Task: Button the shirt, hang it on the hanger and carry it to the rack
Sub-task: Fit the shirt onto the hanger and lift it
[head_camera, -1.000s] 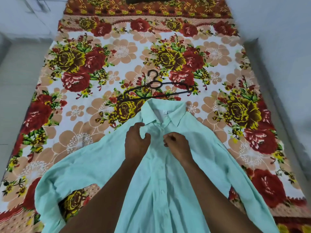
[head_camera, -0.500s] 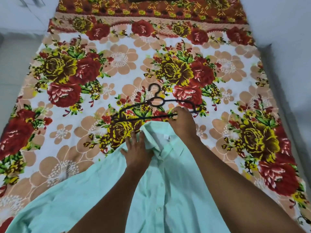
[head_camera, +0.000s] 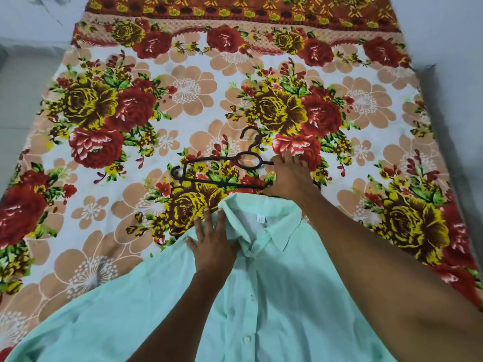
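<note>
A mint-green shirt (head_camera: 274, 296) lies face up on the bed, its front buttoned and its collar pointing away from me. My left hand (head_camera: 213, 246) rests flat on the shirt just left of the collar, fingers spread. A thin black hanger (head_camera: 222, 183) lies on the sheet just beyond the collar, hook pointing away. My right hand (head_camera: 290, 176) reaches over the collar and its fingers close on the hanger's right end, which it hides. The hanger still lies flat on the sheet.
The bed is covered by a floral sheet (head_camera: 183, 95) in red, yellow and peach. Pale floor (head_camera: 15, 100) runs along the bed's left edge and a light wall (head_camera: 457, 48) along its right. The shirt's sleeves spread towards me, to both sides.
Both hands left the shirt's placket. My right hand reached forward over the collar to the hanger's right end, and my left hand slid up beside the collar and flattened.
</note>
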